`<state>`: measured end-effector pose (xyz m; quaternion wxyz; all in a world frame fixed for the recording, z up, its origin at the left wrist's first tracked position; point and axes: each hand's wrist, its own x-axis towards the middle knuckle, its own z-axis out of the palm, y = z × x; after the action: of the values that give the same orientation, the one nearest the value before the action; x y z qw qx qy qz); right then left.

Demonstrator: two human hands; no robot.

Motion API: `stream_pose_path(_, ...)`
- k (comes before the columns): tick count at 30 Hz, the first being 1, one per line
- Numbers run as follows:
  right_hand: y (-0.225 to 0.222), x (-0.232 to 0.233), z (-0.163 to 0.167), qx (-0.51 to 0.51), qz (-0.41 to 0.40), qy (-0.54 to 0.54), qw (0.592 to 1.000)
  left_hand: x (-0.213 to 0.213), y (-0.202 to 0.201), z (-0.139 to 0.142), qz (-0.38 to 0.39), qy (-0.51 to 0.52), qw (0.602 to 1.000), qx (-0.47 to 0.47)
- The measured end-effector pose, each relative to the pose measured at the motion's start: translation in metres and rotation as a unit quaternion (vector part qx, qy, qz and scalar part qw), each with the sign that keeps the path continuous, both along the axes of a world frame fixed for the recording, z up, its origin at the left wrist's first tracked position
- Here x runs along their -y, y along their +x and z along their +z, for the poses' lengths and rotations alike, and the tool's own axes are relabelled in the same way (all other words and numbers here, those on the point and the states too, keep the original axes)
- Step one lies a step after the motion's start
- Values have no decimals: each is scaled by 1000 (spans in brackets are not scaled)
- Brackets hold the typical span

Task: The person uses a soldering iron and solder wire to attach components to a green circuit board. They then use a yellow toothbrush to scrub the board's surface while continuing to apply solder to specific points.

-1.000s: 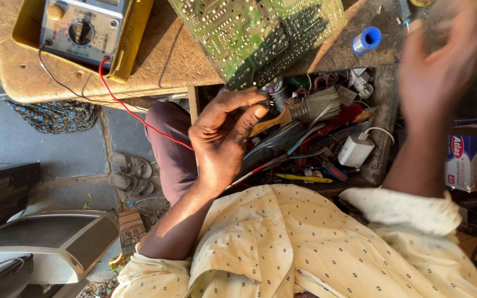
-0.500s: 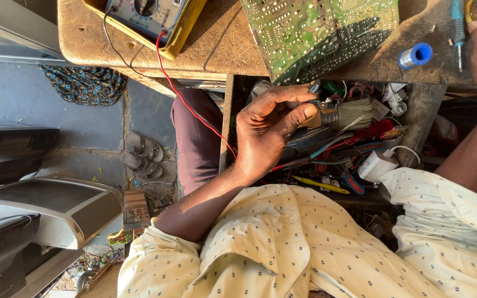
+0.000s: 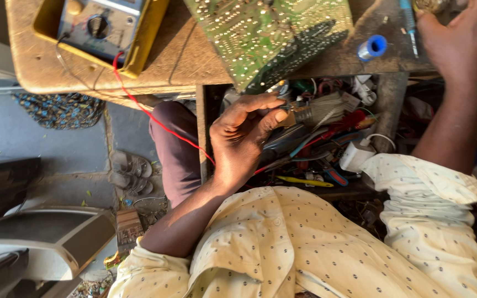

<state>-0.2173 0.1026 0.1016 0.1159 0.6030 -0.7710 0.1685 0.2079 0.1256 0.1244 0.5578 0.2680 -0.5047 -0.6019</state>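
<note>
The green circuit board [image 3: 266,33] lies solder side up on the worn wooden bench [image 3: 183,55], its lower edge overhanging the bench's near rim. Just below that overhang the left hand [image 3: 241,140] reaches into an open drawer [image 3: 385,105] crammed with wires and tools. Its grip is together: thumb and forefinger are pinched on the wooden handle end of a small bristle brush [image 3: 318,110], which lies across the clutter with its pale bristles fanned away from the hand, below and right of the board. The other fingers curl loosely under it.

The right hand [image 3: 459,41] rests on the bench well to the right of the board, at the frame's upper corner. Its fingers bend over a small brownish object at the picture's edge; whether that grip is clamped on it or only touching, I cannot tell.

Between the board and the right hand stands a little blue spool [image 3: 372,47], and just past it lies a slim blue-handled tool [image 3: 407,19]. To the left of the board sits a yellow-cased multimeter [image 3: 103,27], its red lead [image 3: 155,118] trailing off the bench's rim and down toward the left wrist. Below the board, inside the drawer, lie a white plug adapter [image 3: 357,155] and a yellow-handled tool [image 3: 305,181]. On the floor left of the drawer is a pair of grey sandals [image 3: 131,172].
</note>
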Motion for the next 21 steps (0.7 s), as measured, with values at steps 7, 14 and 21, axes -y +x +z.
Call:
stream_pose_path(7, 17, -19, -4, 163, 87, -143, 972, 8, -10, 17, 14, -10, 998, 62)
stream_pose_path(14, 160, -54, 21, 326, 278, -217, 877, 17, -38, 20, 34, -96, 988, 120)
stream_pose_path(21, 220, -77, 27, 365, 236, -182, 882, 13, -56, 8, 76, -178, 963, 187)
